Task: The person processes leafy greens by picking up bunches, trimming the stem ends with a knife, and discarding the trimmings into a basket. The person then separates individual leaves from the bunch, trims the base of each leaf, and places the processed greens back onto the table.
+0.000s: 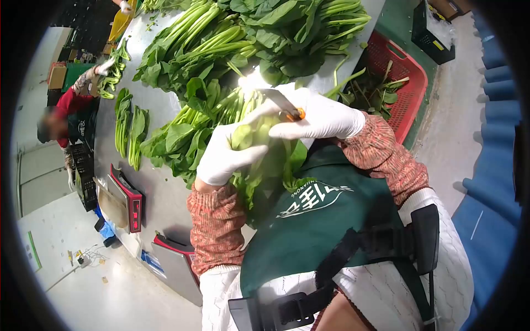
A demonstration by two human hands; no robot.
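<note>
My left hand (229,154), in a white glove, is closed round the pale stem ends of a bunch of leafy greens (251,135). Its leaves hang down in front of the green apron. At the bunch's upper right is my right hand (317,117), also gloved, with a knife (282,103) in it. The knife has a grey blade and an orange part at the handle, and the blade points to the upper left above the stems. Bright glare hides part of the stems beyond the blade.
Piles of greens (193,49) cover the metal table (160,190). A red crate (411,83) with trimmings stands at the right. Two red-edged scales (134,212) are at the lower left. A co-worker (77,113) handles greens across the table; another person's hand (126,7) shows at the top.
</note>
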